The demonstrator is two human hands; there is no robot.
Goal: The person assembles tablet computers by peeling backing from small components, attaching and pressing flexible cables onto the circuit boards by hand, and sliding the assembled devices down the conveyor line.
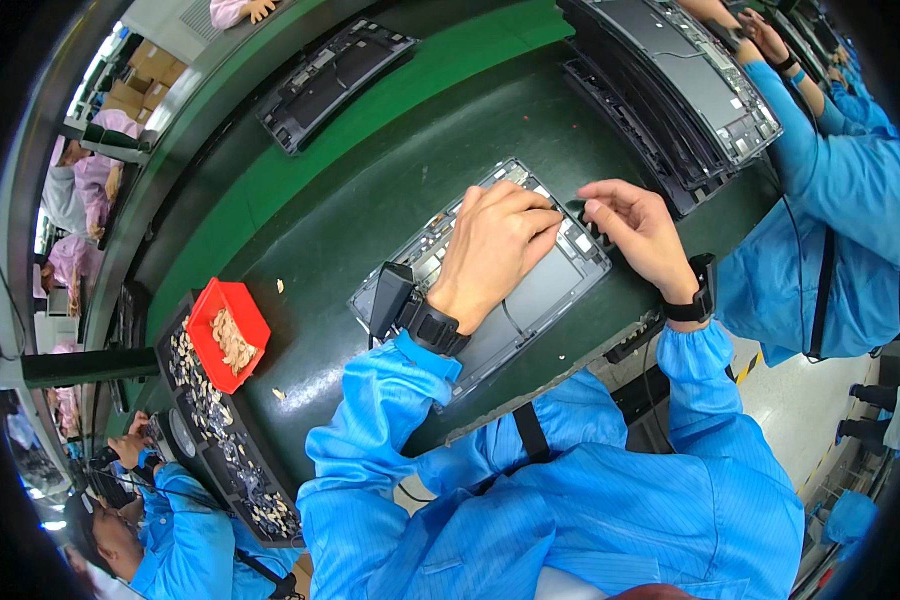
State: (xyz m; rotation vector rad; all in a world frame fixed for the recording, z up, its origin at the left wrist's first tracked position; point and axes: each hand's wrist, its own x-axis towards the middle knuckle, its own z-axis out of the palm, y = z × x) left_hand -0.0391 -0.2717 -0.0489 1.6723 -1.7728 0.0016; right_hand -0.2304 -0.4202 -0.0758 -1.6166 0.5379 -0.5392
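A flat grey device casing (560, 290), perhaps of a laptop or tablet, lies slanted on the green table with circuit parts showing along its far side. My left hand (500, 235) is over the casing's middle, fingers bent down and thumb tip close to the index finger; whatever they pinch is hidden. Just past the casing's right edge, my right hand (638, 228) is curled, thumb and index tips near each other. A small dark piece (596, 232) shows beneath those fingertips; its kind is unclear. Both wrists wear black bands, and a black block is on the left one.
Several similar casings form a stack (685, 90) at the far right. Another casing (335, 80) lies at the back left. A red bin (255, 345) of beige scraps sits on a black tray (255, 460) full of scraps. Co-workers in blue (820, 190) are at right and lower left.
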